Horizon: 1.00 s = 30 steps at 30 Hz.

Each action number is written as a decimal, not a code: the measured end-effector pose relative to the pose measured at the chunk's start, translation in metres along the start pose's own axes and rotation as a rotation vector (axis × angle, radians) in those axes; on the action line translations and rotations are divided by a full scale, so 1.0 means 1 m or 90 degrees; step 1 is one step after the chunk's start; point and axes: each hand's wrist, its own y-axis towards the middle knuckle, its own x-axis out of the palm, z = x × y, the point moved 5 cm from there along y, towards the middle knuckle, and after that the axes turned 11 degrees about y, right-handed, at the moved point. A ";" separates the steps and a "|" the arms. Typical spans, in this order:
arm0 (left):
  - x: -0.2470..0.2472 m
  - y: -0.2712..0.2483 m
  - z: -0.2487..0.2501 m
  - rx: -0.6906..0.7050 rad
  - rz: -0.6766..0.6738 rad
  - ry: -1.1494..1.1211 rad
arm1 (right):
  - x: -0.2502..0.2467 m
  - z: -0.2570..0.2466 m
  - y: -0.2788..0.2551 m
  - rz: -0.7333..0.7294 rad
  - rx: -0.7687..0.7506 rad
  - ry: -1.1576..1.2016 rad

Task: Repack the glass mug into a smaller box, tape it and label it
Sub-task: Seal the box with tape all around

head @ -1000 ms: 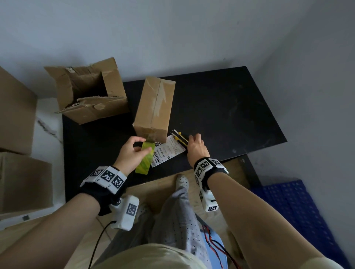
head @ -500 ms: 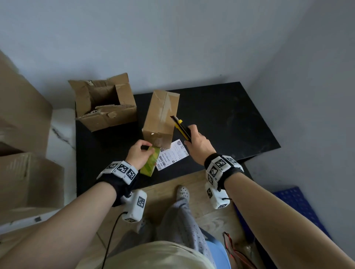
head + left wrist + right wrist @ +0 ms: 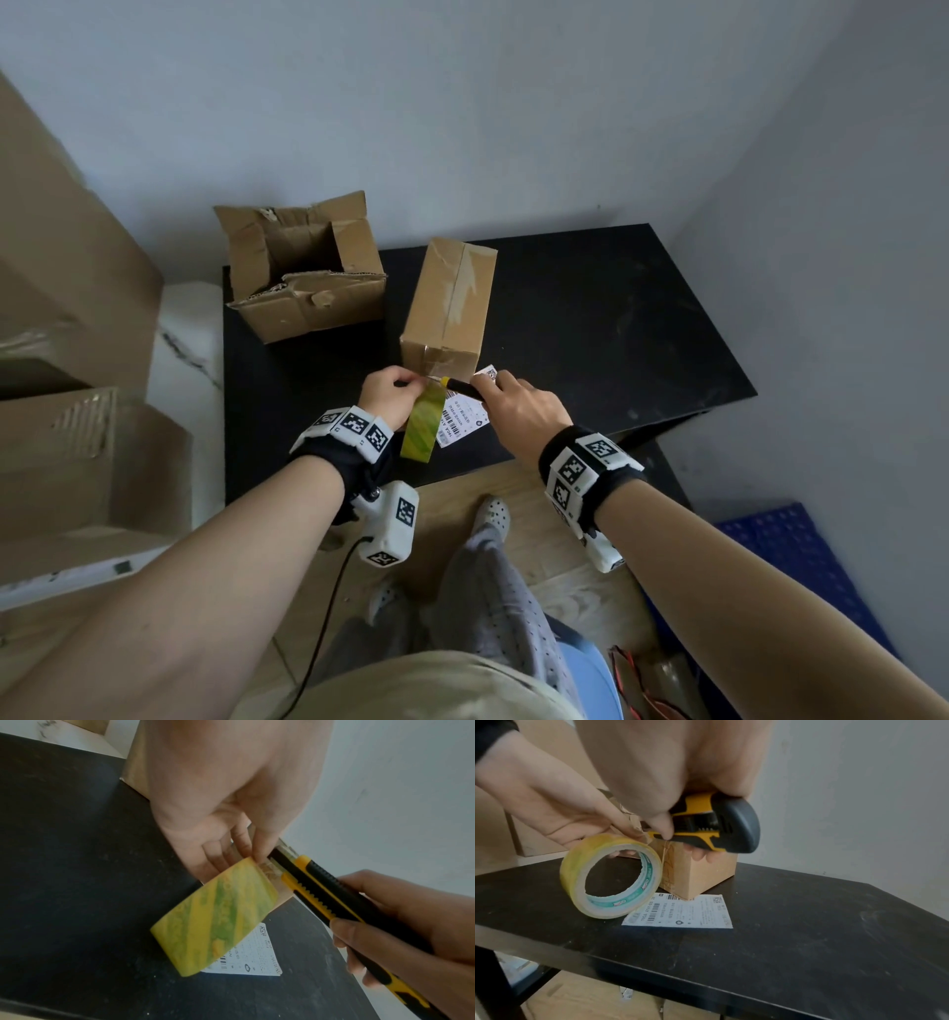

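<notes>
From the head view, the sealed small box (image 3: 448, 308) lies on the black surface (image 3: 590, 329), with the open box (image 3: 303, 272) at its 9 o'clock, its inside too dark to read. In the left wrist view, the left hand (image 3: 231, 797) pinches the tape roll (image 3: 216, 914) at the small box's near end. In the right wrist view, the right hand (image 3: 680, 760) grips the utility knife (image 3: 716, 821) above the label (image 3: 680, 912).

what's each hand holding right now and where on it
The right hand grips the utility knife by the rear of its handle. The left hand pinches the tape roll at its top edge.

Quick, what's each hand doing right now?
Left hand: pinching the tape roll by the sealed box.
Right hand: gripping the utility knife.
</notes>
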 end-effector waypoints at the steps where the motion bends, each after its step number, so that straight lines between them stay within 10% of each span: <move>1: 0.000 0.000 0.000 -0.002 0.001 -0.002 | 0.000 -0.001 0.000 0.001 0.003 -0.004; 30: 0.002 0.002 -0.002 -0.026 0.037 -0.009 | 0.003 0.027 -0.009 -0.035 0.115 -0.037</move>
